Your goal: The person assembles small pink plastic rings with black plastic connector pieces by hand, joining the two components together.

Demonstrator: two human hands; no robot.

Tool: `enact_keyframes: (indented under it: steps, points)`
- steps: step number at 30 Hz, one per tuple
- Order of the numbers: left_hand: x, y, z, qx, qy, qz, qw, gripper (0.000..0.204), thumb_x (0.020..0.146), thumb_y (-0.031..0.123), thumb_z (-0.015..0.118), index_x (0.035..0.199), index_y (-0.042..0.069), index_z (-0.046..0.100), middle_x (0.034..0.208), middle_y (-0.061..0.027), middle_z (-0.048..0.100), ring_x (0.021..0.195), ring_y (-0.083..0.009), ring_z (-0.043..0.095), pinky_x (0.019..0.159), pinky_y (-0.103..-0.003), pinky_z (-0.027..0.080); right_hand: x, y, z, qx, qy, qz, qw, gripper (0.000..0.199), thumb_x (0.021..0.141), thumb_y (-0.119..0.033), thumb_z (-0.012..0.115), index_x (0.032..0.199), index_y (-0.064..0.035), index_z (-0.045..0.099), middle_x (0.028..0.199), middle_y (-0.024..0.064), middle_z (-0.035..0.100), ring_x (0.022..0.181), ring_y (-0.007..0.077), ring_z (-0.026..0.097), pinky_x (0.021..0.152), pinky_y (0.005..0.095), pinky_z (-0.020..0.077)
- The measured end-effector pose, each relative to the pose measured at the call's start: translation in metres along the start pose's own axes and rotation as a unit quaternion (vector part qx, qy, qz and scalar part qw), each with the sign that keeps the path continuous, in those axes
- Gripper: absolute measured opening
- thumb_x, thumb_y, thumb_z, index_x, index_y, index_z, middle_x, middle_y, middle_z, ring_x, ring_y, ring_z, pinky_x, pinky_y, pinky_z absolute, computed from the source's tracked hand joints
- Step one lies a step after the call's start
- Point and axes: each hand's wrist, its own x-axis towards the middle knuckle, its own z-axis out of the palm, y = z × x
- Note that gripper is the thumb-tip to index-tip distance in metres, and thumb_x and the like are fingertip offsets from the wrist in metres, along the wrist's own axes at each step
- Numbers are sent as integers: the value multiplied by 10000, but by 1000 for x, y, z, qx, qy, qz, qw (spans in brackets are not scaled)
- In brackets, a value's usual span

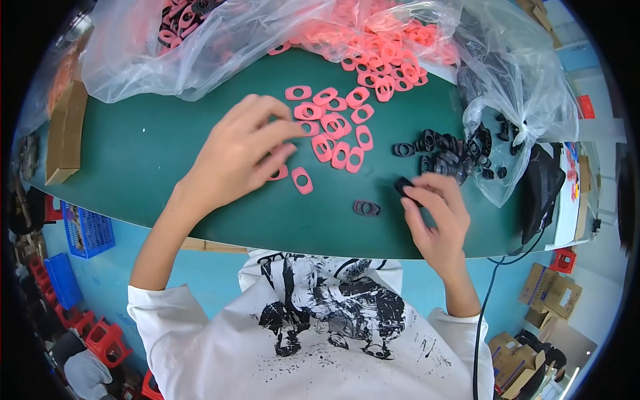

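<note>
Right of centre, the right hand pinches a black part, best gripped lightly by its edges. Centre-left, the left hand spreads loosely beside pink rings.

Worktable layout; clock centred on tabletop, 6 toward wearer.
Oval rings: loose cluster just off centre toward 12; more lie before an open plastic bag at 1. Second plastic bag, pieces inside, at 10–11. Carton at 9. Heap of moulded parts at 3, tied bag behind it at 2. Left hand at cluster's 9 side; right hand at 4, near one lone moulded part. Basket on floor, 8.
</note>
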Motion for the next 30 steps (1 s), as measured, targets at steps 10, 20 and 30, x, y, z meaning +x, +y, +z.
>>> enact_keyframes:
  steps: [10, 20, 30]
  points:
    - [12, 6, 18, -1, -131, 65, 989, 222, 735, 72, 772, 915, 73, 642, 970, -53, 539, 941, -248, 529, 800, -375, 462, 35, 15, 12, -19, -119, -66, 991, 225, 725, -13, 781, 922, -33, 675, 1017, 90, 620, 894, 284, 604, 764, 384, 502]
    - [11, 5, 10, -70, -128, 40, 988, 198, 718, 70, 775, 879, 56, 660, 961, -45, 567, 883, -250, 525, 762, -369, 456, 52, 3, 35, -85, -137, -116, 980, 211, 711, -92, 795, 858, -50, 649, 939, 58, 584, 840, 251, 551, 717, 366, 446]
    - [16, 20, 33, -35, -137, 123, 982, 213, 684, 76, 762, 870, 54, 660, 962, -39, 562, 924, -235, 529, 798, -367, 462, 58, 3, 25, -42, -140, -52, 988, 216, 731, -22, 754, 931, -20, 673, 881, 100, 634, 808, 285, 587, 719, 378, 486]
